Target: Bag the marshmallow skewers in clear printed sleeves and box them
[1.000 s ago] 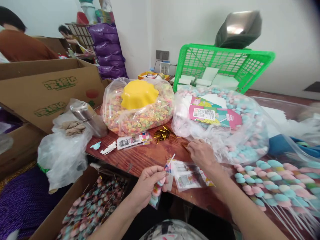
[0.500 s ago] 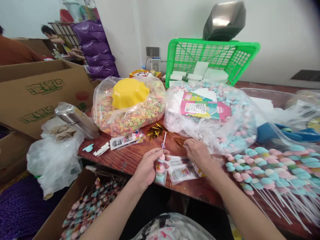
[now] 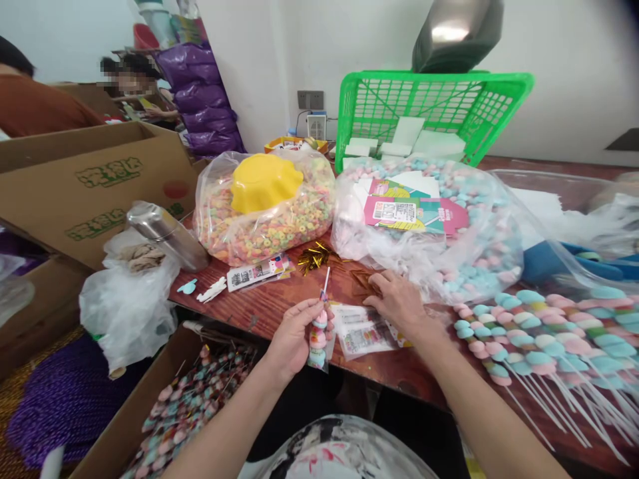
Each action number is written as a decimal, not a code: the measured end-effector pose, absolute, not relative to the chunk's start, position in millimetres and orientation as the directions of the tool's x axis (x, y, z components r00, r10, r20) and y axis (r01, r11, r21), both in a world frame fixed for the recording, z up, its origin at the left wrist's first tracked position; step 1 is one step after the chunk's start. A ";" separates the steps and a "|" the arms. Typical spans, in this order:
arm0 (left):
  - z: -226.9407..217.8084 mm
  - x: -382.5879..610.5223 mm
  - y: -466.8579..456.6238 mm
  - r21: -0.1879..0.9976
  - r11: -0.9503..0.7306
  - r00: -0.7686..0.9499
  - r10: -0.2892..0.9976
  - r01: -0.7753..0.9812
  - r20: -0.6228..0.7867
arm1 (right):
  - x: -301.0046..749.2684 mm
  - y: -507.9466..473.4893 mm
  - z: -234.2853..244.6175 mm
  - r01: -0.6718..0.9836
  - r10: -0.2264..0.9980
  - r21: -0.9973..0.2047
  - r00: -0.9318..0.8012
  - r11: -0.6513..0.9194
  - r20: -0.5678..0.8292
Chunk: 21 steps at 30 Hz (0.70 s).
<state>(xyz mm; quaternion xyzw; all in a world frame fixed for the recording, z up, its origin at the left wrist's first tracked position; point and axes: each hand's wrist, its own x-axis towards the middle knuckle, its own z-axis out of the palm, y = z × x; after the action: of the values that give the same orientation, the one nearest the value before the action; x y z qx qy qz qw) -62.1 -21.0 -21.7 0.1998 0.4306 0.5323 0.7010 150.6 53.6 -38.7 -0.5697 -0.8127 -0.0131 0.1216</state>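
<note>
My left hand (image 3: 295, 338) grips a marshmallow skewer (image 3: 318, 339) in a clear wrapper, its pink, blue and orange pieces hanging below the fingers. The skewer's white stick points upward from the gathered wrapper neck. Over a small pile of gold twist ties (image 3: 360, 281), my right hand (image 3: 399, 301) has its fingers bent and the thumb apart, with fingertips at the ties. Flat printed clear bags (image 3: 360, 336) lie on the table between my hands. A darker bunch of gold twist ties (image 3: 317, 258) sits just beyond the skewer.
Unwrapped marshmallow skewers (image 3: 544, 332) are heaped at right. Behind stand bags of ring-shaped candy (image 3: 259, 233) and marshmallows (image 3: 484, 259), and a green basket (image 3: 434, 100). A steel flask (image 3: 172, 236) leans at left. Below, a carton (image 3: 107, 426) holds wrapped skewers. Co-workers (image 3: 40, 100) are beyond.
My right hand stays by the gold ties, its thumb and fingers now more apart. My left hand keeps hold of the wrapped skewer. The view has turned slightly left.
</note>
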 end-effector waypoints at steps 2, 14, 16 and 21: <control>-22.8 -64.1 -22.1 0.738 0.354 0.061 0.918 -0.575 -0.393 | 150.4 50.6 -36.2 0.941 0.929 -0.091 -0.301 0.326 0.215; -29.8 -66.0 -35.3 0.704 0.400 0.063 0.890 -0.587 -0.452 | 127.0 68.9 -41.6 0.842 0.841 -0.001 -0.539 0.539 0.056; -30.4 -63.2 -37.4 0.692 0.411 0.073 0.884 -0.594 -0.462 | 123.4 73.9 -43.8 0.830 0.829 -0.011 -0.556 0.557 0.052; -30.5 -64.6 -39.4 0.720 0.396 0.064 0.895 -0.570 -0.442 | 131.6 77.9 -42.6 0.857 0.857 -0.072 -0.500 0.511 0.124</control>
<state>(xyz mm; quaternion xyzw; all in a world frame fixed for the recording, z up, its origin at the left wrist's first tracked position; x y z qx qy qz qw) -64.6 -39.4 -30.5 0.1816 0.4465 0.5185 0.7063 131.6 77.9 -42.6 -0.4947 -0.8661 0.0005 0.0721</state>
